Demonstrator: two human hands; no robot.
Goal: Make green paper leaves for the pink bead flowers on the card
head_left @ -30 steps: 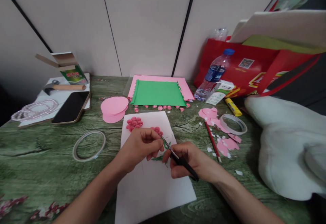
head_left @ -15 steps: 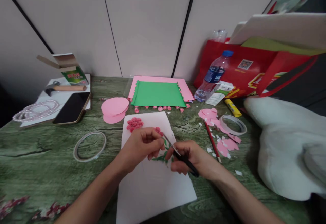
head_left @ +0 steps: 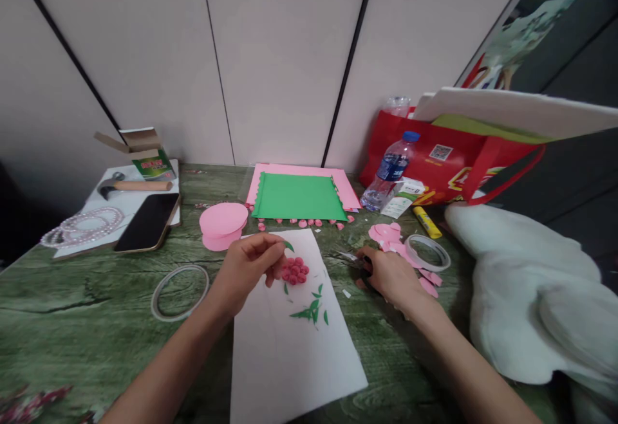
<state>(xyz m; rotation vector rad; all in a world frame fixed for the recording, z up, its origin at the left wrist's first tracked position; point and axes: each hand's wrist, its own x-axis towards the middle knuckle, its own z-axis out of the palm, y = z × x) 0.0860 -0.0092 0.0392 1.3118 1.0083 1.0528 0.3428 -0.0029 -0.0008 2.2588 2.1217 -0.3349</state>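
My left hand (head_left: 255,262) is above the white paper sheet (head_left: 294,366), its fingertips pinched on a small green paper leaf (head_left: 289,246). Close beside those fingers, a cluster of deep pink rolled paper flowers (head_left: 295,271) lies on the sheet. Several more green leaves (head_left: 309,311) are scattered below the cluster. To the right of the sheet, my right hand (head_left: 389,273) is low over the table, closed around the scissors (head_left: 347,256). The blades point left, while the handles are mostly hidden under the hand.
Behind the sheet, green paper (head_left: 299,196) lies on pink sheets, with small pink rolls along its front. Pink rounds (head_left: 223,224) and a tape roll (head_left: 179,292) are at left. A bottle (head_left: 389,173), glue stick (head_left: 427,222), second tape roll (head_left: 428,252) and white plush (head_left: 526,282) stand or lie right.
My right hand has carried the scissors from over the sheet rightward to the table. My left hand has stayed over the sheet, now showing a green leaf. The whole view has shifted slightly.
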